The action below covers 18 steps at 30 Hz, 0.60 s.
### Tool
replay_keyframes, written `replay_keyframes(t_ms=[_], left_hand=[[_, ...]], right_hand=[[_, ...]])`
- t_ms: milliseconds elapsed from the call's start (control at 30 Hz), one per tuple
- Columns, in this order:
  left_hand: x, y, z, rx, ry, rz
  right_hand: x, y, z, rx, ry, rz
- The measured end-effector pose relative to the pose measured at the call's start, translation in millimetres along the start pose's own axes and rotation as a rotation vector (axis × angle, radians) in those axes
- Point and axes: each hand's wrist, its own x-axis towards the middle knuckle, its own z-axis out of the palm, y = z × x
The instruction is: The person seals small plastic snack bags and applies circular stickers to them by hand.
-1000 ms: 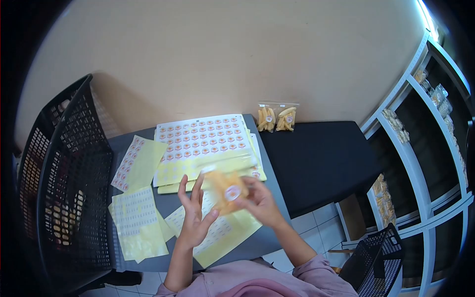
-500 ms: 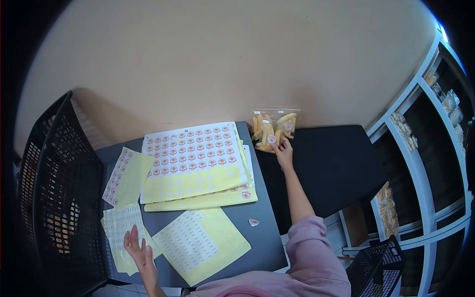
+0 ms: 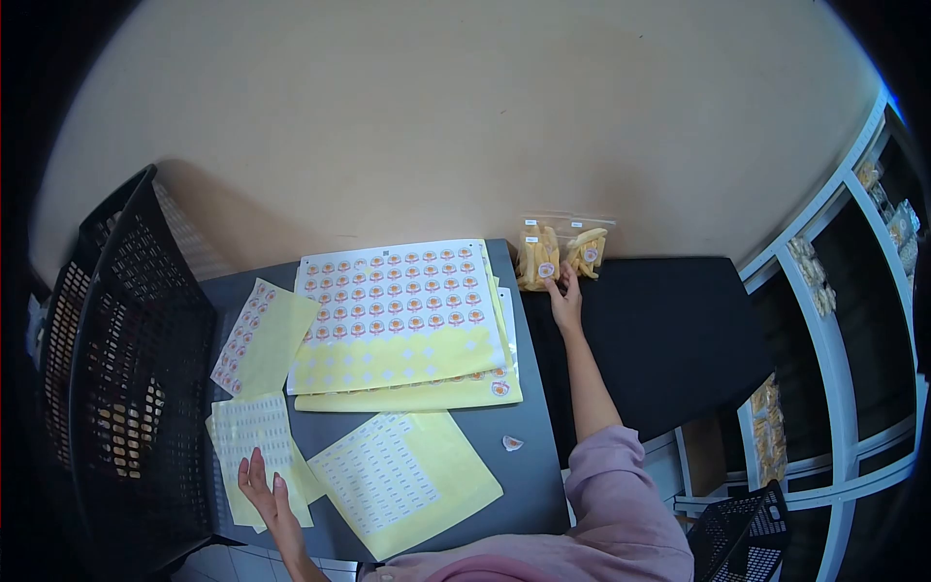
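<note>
Against the wall at the back, clear bags of yellow sticks [image 3: 537, 257] stand on the black surface [image 3: 659, 339], with round stickers on them. My right hand [image 3: 565, 295] touches the lower part of these bags, its fingers apart. My left hand [image 3: 265, 493] hovers over or rests on a small label sheet [image 3: 254, 432], fingers spread and holding nothing. A big sheet of round stickers [image 3: 398, 301] lies on the grey table, on top of other yellow-backed sheets. Nearer me is another label sheet [image 3: 388, 475].
A tall black crate [image 3: 136, 388] borders the table on the left. A torn sticker piece [image 3: 512, 443] lies near the table's right edge. White shelves [image 3: 824, 359] with bagged goods stand at the right, above a black basket [image 3: 737, 529].
The bags now stand more upright and side by side at the wall, and my right hand has shifted slightly on them. The whole view has moved a little. My left hand remains spread.
</note>
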Motion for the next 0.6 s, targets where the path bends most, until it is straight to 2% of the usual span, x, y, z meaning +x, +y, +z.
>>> replay_keyframes(t_ms=[100, 167, 233, 300, 433, 533, 600], left_hand=[[0.4, -7.1, -7.6, 0.050, -0.003, 0.048], [1.3, -4.2, -11.6, 0.059, -0.008, 0.074], [3.0, -12.7, -19.9, 0.006, 0.037, 0.129], [4.2, -18.4, -27.3, -0.051, 0.080, 0.154], [-0.4, -10.7, -41.6, -0.109, 0.180, 0.148], [-10.7, -11.3, -60.1, -0.299, 0.175, 0.129], [-24.9, -21.4, -77.4, -0.293, 0.189, 0.123]], right_hand=[[-11.3, -12.0, -8.5, -0.147, 0.087, -0.020], [-18.1, -21.2, -16.5, -0.194, 0.196, -0.151], [-26.4, -49.9, -22.8, -0.218, 0.256, -0.124], [-31.2, -81.3, -24.1, -0.183, 0.230, -0.191], [-44.7, -163.5, -5.8, -0.278, 0.046, -0.482], [-71.2, -236.9, 32.3, -0.191, -0.103, -0.591], [-89.1, -276.6, 62.4, -0.152, -0.176, -0.643]])
